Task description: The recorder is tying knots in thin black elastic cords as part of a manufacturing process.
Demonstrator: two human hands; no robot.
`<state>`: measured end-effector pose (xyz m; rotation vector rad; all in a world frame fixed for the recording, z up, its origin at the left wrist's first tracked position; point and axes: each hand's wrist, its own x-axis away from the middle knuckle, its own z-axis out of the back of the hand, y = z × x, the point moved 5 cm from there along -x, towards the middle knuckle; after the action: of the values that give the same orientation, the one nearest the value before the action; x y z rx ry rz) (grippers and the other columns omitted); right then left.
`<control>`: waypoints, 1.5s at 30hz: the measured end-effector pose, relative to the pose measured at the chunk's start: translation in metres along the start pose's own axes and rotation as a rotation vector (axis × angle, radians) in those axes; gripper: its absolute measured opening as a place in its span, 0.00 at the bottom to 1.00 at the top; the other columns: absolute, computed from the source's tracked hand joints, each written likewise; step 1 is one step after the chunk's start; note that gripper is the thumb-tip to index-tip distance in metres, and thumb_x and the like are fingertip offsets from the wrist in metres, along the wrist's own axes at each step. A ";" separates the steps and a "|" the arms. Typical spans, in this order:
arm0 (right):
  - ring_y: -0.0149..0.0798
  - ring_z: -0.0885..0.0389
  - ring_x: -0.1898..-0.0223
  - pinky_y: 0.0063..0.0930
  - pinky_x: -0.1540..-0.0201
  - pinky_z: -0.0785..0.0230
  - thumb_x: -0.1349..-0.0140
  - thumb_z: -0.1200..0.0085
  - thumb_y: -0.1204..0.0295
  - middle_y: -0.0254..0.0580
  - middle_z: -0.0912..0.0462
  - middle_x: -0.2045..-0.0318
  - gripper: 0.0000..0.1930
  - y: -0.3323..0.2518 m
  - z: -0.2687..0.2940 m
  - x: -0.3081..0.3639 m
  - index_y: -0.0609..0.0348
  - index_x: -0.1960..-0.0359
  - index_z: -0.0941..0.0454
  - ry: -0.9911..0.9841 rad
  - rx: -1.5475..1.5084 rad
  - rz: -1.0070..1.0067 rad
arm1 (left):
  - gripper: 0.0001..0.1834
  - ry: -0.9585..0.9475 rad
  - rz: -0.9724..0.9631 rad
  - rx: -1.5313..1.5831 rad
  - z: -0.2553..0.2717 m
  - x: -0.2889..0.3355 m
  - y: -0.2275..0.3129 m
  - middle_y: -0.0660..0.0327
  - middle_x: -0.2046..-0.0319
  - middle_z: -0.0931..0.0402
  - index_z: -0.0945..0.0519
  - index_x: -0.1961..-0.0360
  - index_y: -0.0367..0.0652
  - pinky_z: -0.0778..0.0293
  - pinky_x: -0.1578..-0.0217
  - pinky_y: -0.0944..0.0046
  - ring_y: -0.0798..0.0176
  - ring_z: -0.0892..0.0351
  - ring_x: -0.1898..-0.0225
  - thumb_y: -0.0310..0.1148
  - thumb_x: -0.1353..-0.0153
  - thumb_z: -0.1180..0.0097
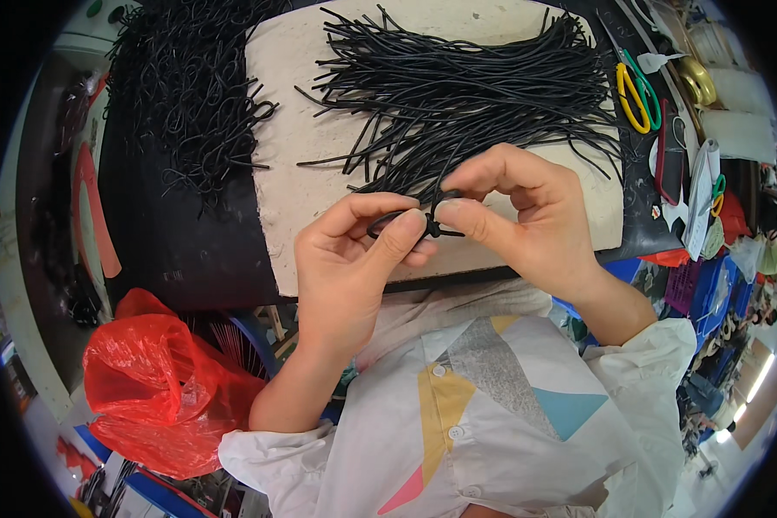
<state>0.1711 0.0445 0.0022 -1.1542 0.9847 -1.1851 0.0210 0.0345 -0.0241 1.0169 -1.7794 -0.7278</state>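
Between my two hands, above the near part of a cream board (293, 207), is a short black cord (434, 230) with a loop and a small knot. My left hand (354, 242) pinches the looped side between thumb and fingers. With thumb and forefinger, my right hand (518, 203) grips the cord just beside the knot. Fingertips hide part of the cord. Just beyond my hands, a thick bundle of straight black cords (466, 82) lies across the board.
A tangled heap of looped black cords (190, 104) covers the table's left side. At right lie scissors (636, 95) with yellow and green handles, and a dark red phone-like object (667, 164). A red plastic bag (164, 380) stands at the lower left.
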 end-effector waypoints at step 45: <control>0.41 0.33 0.79 0.28 0.77 0.41 0.55 0.45 0.80 0.42 0.31 0.83 0.03 -0.005 0.000 0.000 0.62 0.77 0.25 -0.079 0.233 0.198 | 0.07 0.077 -0.107 0.275 -0.002 -0.009 -0.006 0.61 0.74 0.26 0.29 0.70 0.37 0.28 0.68 0.69 0.71 0.26 0.72 0.30 0.41 0.50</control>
<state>0.1701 0.0440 0.0071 -0.8914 0.8545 -1.0563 0.0271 0.0389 -0.0323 1.3130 -1.8007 -0.5087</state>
